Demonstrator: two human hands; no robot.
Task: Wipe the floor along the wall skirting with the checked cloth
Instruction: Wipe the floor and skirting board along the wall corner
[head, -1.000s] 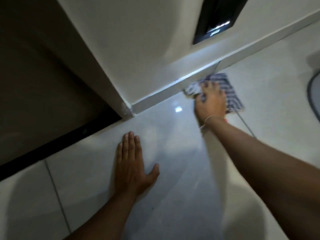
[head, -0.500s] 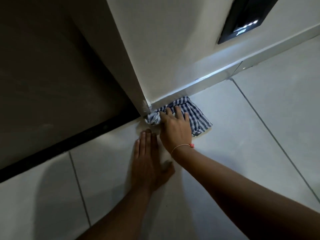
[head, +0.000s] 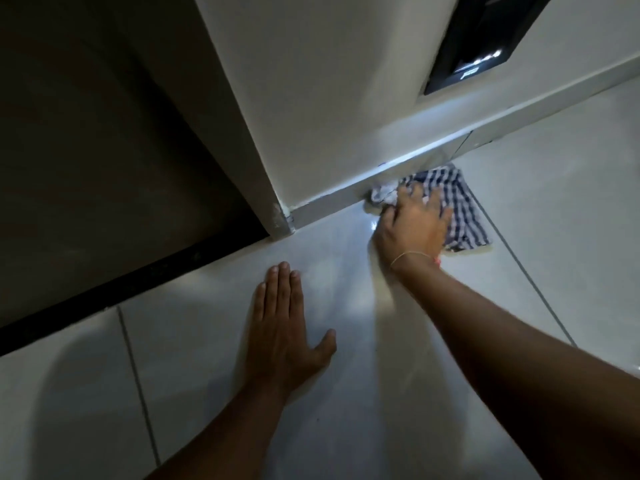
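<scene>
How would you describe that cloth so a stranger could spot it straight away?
Find the pale wall with the grey skirting at its foot. The cloth lies on the floor right against that skirting, under the right hand. It is the only patterned thing here: blue and white checks, crumpled.

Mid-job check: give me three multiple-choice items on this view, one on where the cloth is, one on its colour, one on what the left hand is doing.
1. Where is the checked cloth?
A. against the skirting
B. in the dark doorway
C. under the left hand

2. Its pattern is:
A. plain red
B. dark blue and white checks
C. green stripes

3. The left hand is:
A. gripping the cloth
B. raised off the floor
C. flat on the floor tile, empty

Answers:
1 A, the cloth lies on the floor at the skirting, under the right hand.
2 B, the checks show beside the fingers.
3 C, the palm is down with fingers spread straight.
</scene>
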